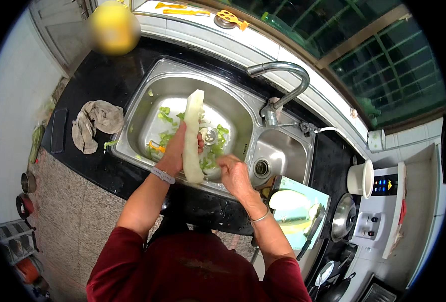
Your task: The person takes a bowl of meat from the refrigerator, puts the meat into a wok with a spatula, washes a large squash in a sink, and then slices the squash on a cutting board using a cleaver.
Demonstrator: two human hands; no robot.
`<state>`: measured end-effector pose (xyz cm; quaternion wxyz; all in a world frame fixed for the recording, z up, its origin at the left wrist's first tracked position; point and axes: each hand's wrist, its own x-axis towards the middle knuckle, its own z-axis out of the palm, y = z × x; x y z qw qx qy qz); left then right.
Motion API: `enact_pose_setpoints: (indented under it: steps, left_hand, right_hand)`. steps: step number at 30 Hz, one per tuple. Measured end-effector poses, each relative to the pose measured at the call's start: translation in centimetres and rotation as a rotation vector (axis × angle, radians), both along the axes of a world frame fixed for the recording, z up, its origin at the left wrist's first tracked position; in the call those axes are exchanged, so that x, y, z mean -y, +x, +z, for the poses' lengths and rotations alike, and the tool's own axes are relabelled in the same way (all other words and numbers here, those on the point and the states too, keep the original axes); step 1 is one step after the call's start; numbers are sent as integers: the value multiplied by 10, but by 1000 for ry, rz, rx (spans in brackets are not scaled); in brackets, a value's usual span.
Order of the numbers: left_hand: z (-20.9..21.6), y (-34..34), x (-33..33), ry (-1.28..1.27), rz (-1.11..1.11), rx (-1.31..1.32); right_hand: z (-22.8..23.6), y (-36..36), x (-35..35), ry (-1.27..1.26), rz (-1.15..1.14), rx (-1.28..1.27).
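Note:
My left hand (pixel 175 149) is wrapped round a long, pale, peeled piece of gourd (pixel 192 151), held lengthwise over the large basin of the steel sink (pixel 239 116). The gourd's inner side, facing right, looks rough and scooped. Close to its right side is my right hand (pixel 235 175), fingers curled in; whether anything small is in them I cannot make out. Green peelings (pixel 218 146) lie scattered on the basin floor, with pale bits near the drain (pixel 210 136). An orange-handled peeler (pixel 156 147) rests at the basin's left side.
A chrome faucet (pixel 298 75) arches over the sink's divider. To the right, a light-green cutting board (pixel 296 241) bears pale gourd pieces and a dark knife (pixel 312 230). A crumpled cloth (pixel 97 123) and a dark phone-like slab (pixel 58 131) lie on the black counter at left.

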<state>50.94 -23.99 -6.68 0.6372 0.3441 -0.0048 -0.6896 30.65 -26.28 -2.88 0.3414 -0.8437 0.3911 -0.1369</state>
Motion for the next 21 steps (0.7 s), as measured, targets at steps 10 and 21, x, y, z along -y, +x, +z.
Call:
enact_pose_setpoints:
  steps: [10,21]
  left_hand:
    - [-36,-11,6,-28,55,704]
    - [-9,-37,15,-131,-398,1237]
  right_hand:
    - [-16,14,5,-234,22,-460]
    - [12,-90,-40,-50,-88,-112]
